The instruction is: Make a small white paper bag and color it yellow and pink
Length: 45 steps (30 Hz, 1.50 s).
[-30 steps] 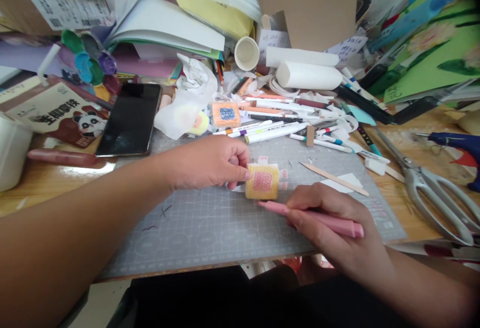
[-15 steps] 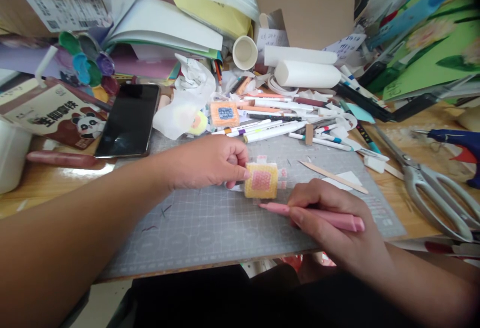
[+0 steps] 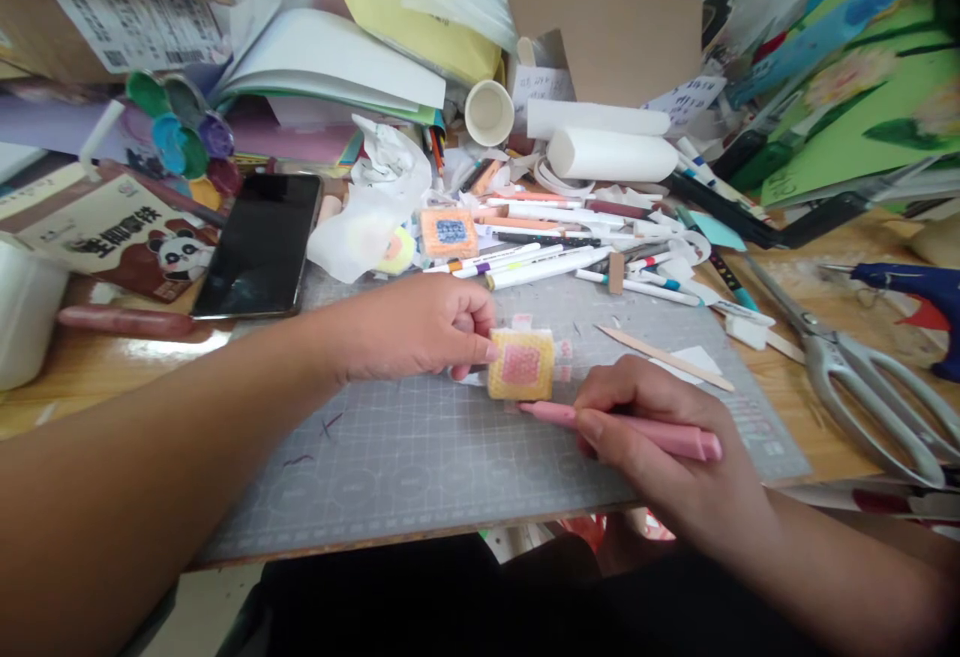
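Observation:
A small square piece (image 3: 523,365), yellow and bubble-textured with a pink patch in its middle, lies on the grey cutting mat (image 3: 390,467). Small pale pink-marked tabs stick out from its edges. My left hand (image 3: 420,327) pinches its left edge between thumb and fingers. In my right hand (image 3: 660,427) is a pink marker (image 3: 645,432), gripped like a pen. The marker's tip points left, at the tab below the square's lower edge. Behind my left hand sits a similar orange square with a blue patch (image 3: 450,231).
Markers (image 3: 551,267) lie heaped behind the square. A wooden stick (image 3: 664,357), scissors (image 3: 847,357) and a blue glue gun (image 3: 915,292) are on the right. A phone (image 3: 259,245) and a panda box (image 3: 120,232) stand left. A paper cup (image 3: 490,113) is at the back.
The marker's tip has shifted very slightly along the square's lower edge. My left hand keeps its pinch on the square. The whole view has moved a little.

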Each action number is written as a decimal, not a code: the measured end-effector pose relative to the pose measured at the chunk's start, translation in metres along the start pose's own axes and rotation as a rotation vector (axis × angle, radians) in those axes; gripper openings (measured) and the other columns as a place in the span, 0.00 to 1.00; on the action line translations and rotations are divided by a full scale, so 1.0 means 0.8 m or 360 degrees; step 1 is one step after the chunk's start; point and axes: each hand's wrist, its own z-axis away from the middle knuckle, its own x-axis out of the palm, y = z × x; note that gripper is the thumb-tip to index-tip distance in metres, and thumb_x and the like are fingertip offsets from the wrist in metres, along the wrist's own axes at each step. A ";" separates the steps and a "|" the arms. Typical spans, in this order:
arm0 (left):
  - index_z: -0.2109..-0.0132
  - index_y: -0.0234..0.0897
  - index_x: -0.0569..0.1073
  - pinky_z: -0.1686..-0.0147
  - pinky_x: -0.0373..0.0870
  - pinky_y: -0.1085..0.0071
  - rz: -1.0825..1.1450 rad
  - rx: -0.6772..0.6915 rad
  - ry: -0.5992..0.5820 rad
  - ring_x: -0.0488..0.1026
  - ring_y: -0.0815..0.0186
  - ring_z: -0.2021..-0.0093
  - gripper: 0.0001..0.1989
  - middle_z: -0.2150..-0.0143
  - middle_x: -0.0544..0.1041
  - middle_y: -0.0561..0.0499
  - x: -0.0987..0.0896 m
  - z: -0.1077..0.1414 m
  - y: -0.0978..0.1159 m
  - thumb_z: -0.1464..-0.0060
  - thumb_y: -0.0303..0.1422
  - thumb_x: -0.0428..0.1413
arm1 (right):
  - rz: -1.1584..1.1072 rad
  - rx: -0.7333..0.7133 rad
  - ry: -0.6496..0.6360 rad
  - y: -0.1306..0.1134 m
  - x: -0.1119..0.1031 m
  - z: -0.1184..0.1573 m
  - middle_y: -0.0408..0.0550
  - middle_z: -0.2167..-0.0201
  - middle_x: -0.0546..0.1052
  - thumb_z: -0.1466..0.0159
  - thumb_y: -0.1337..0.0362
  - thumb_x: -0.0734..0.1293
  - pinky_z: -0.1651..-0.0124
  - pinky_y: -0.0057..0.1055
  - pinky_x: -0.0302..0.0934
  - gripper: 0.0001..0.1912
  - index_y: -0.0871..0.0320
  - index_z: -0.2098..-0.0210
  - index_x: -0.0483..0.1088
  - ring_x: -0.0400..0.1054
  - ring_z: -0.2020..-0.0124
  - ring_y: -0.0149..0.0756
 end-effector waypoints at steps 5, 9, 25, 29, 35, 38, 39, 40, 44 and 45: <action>0.67 0.39 0.68 0.81 0.57 0.77 0.0008 0.0009 -0.0005 0.64 0.71 0.79 0.04 0.79 0.72 0.58 0.000 -0.001 -0.003 0.48 0.35 0.55 | -0.0046 0.0007 -0.0001 0.002 0.000 0.001 0.39 0.82 0.69 0.39 0.63 0.65 0.77 0.25 0.57 0.10 0.56 0.76 0.66 0.61 0.80 0.28; 0.67 0.39 0.68 0.82 0.57 0.77 0.0010 0.0007 -0.0001 0.63 0.72 0.79 0.04 0.79 0.72 0.58 0.000 -0.002 -0.003 0.49 0.34 0.55 | -0.0050 0.0035 0.0004 0.004 0.002 0.001 0.39 0.83 0.69 0.39 0.63 0.65 0.77 0.25 0.56 0.10 0.57 0.76 0.66 0.61 0.80 0.28; 0.67 0.38 0.68 0.80 0.57 0.78 0.0062 0.0039 0.0011 0.63 0.72 0.79 0.05 0.80 0.72 0.58 0.001 -0.003 -0.004 0.49 0.34 0.55 | -0.0213 0.0138 -0.0020 0.000 0.009 -0.005 0.40 0.84 0.69 0.44 0.62 0.68 0.78 0.26 0.55 0.10 0.57 0.79 0.66 0.61 0.81 0.29; 0.67 0.36 0.70 0.81 0.53 0.78 0.0281 0.0068 -0.0022 0.60 0.73 0.80 0.06 0.81 0.69 0.58 -0.001 -0.001 -0.007 0.51 0.34 0.57 | -0.0688 0.0310 0.0052 0.008 -0.004 -0.007 0.40 0.86 0.71 0.45 0.64 0.68 0.83 0.24 0.51 0.09 0.57 0.79 0.66 0.59 0.86 0.27; 0.66 0.34 0.73 0.83 0.48 0.77 0.0228 0.0108 0.0021 0.55 0.73 0.82 0.11 0.82 0.63 0.59 -0.008 -0.004 -0.009 0.53 0.38 0.58 | -0.1091 0.0048 0.0635 -0.007 -0.066 0.003 0.41 0.85 0.74 0.49 0.66 0.71 0.80 0.26 0.57 0.07 0.55 0.80 0.68 0.65 0.85 0.30; 0.69 0.33 0.76 0.79 0.57 0.75 0.0112 0.0136 0.0096 0.62 0.70 0.80 0.10 0.81 0.68 0.56 -0.008 -0.012 0.001 0.58 0.36 0.60 | -0.1129 0.0018 0.0791 -0.009 -0.086 0.023 0.43 0.85 0.75 0.47 0.65 0.70 0.79 0.25 0.57 0.07 0.55 0.80 0.68 0.66 0.83 0.30; 0.69 0.33 0.77 0.74 0.62 0.73 0.0078 0.0162 0.0159 0.67 0.67 0.76 0.09 0.78 0.72 0.53 -0.007 -0.014 0.007 0.59 0.34 0.60 | -0.1134 0.0036 0.0823 -0.007 -0.089 0.031 0.44 0.85 0.75 0.47 0.65 0.71 0.80 0.24 0.57 0.08 0.56 0.79 0.69 0.67 0.82 0.30; 0.68 0.34 0.77 0.68 0.65 0.71 0.0047 0.0187 0.0251 0.70 0.64 0.71 0.08 0.74 0.75 0.51 -0.006 -0.015 0.015 0.58 0.32 0.59 | -0.1130 0.0060 0.0840 -0.004 -0.090 0.038 0.44 0.84 0.75 0.48 0.64 0.71 0.80 0.24 0.57 0.08 0.56 0.79 0.69 0.66 0.82 0.30; 0.61 0.36 0.75 0.51 0.61 0.65 -0.0006 0.0328 0.0741 0.68 0.57 0.52 0.10 0.58 0.76 0.46 0.011 0.008 0.041 0.51 0.31 0.54 | -0.1085 0.0119 0.0789 0.005 -0.088 0.064 0.45 0.84 0.74 0.49 0.61 0.74 0.81 0.24 0.57 0.09 0.57 0.78 0.71 0.65 0.82 0.31; 0.58 0.36 0.73 0.50 0.61 0.64 0.0009 0.0359 0.0816 0.68 0.58 0.51 0.11 0.56 0.75 0.46 0.019 0.020 0.044 0.49 0.30 0.52 | -0.1082 0.0122 0.0784 0.006 -0.087 0.068 0.45 0.83 0.74 0.49 0.60 0.74 0.81 0.24 0.57 0.09 0.57 0.78 0.72 0.65 0.81 0.31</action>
